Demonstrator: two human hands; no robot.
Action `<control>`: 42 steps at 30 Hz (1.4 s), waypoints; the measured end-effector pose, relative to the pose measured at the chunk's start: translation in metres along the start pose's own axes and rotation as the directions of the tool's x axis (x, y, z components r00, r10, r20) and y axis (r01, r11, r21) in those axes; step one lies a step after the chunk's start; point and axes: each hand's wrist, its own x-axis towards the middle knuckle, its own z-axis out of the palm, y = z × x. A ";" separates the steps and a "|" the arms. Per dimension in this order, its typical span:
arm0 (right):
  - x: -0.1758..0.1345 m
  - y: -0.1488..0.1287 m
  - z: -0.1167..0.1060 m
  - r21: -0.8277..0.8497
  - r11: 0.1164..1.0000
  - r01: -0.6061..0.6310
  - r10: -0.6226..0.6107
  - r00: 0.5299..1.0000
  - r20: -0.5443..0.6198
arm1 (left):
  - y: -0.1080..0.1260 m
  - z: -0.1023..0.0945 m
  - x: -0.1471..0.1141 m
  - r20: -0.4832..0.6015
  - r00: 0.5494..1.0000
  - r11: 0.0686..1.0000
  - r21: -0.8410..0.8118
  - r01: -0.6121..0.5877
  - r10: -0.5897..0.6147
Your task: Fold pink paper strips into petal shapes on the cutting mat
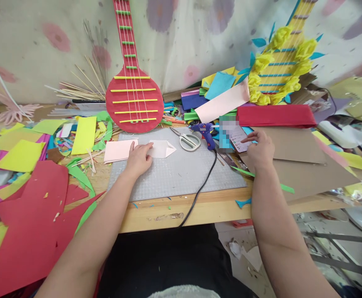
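My left hand [139,158] rests with its fingers spread, between a pale pink folded paper [118,150] on its left and a whitish folded paper with a pointed end [162,149] on its right. Its fingertips touch the edges of both papers. Over a smartphone [237,140] with a lit screen, my right hand [261,149] stretches out a finger that seems to touch the glass; the other fingers are loosely bent and hold nothing. Scissors [190,142] with pale handles and a blue hot glue gun [207,133] lie between the hands, on a grey cutting mat [181,174].
A red paper lute [134,99] and a yellow one with paper flowers [276,70] lean against the back curtain. Red paper scraps [32,219] cover the left side. Brown cardboard [311,174] and a folded red sheet [276,115] lie right. The glue gun's black cord [199,188] crosses the table edge.
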 end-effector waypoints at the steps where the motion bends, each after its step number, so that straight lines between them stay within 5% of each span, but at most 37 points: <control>1: 0.000 -0.001 -0.001 0.004 1.000 -0.006 0.006 1.000 -0.003 | 0.001 0.000 0.000 -0.007 1.000 1.000 0.006 -0.005 0.005; 8: -0.002 -0.008 -0.003 -0.042 0.999 -0.003 0.004 1.000 0.026 | 0.001 -0.002 0.000 -0.022 1.000 1.000 -0.015 -0.015 0.015; 14: -0.003 -0.008 0.000 0.000 0.999 -0.034 0.034 0.997 -0.068 | 0.004 -0.004 -0.002 0.103 0.979 0.981 -0.096 -0.168 0.178; 31: -0.002 -0.008 0.015 0.020 0.994 0.107 -0.105 0.990 -0.093 | 0.006 -0.001 0.005 0.052 0.984 0.980 -0.108 -0.164 0.171; 37: -0.001 -0.018 0.020 -0.016 0.983 0.180 -0.181 0.984 -0.008 | 0.004 -0.001 0.005 0.011 0.990 0.979 -0.145 -0.140 0.143; 42: 0.001 -0.016 0.018 -0.027 0.992 0.120 -0.121 0.991 -0.053 | 0.004 -0.002 0.004 0.022 0.991 0.981 -0.145 -0.126 0.130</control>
